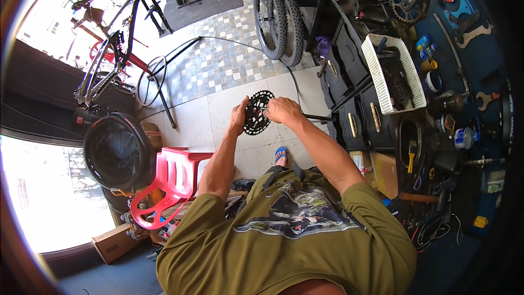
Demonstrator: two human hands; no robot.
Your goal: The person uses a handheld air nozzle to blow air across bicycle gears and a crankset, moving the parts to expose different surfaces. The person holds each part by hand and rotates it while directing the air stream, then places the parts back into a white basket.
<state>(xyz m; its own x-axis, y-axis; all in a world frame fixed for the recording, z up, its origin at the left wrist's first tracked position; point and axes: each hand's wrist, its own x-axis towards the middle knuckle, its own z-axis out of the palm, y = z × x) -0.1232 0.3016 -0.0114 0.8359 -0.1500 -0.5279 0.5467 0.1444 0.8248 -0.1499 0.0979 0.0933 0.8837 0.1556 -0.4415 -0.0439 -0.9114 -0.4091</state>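
A black toothed bicycle sprocket (256, 126) is held up in front of my body, above the pale floor tiles. Along its left rim my left hand (238, 116) is closed, with the fingers pointing away from me. My right hand (284, 110) curls over its right side, and a small silvery bit shows by those fingertips. The right hand hides part of the sprocket. Past my right wrist a dark rod (319, 117) runs toward the drawers; whether my hand touches it I cannot tell.
On the left, a bicycle frame (117, 43) hangs on a repair stand, with a red plastic chair (173, 177) nearer. Two bicycle wheels (278, 19) lean far ahead. To the right, dark drawers (349, 123) sit below a white basket (406, 52) and a bench crowded with tools.
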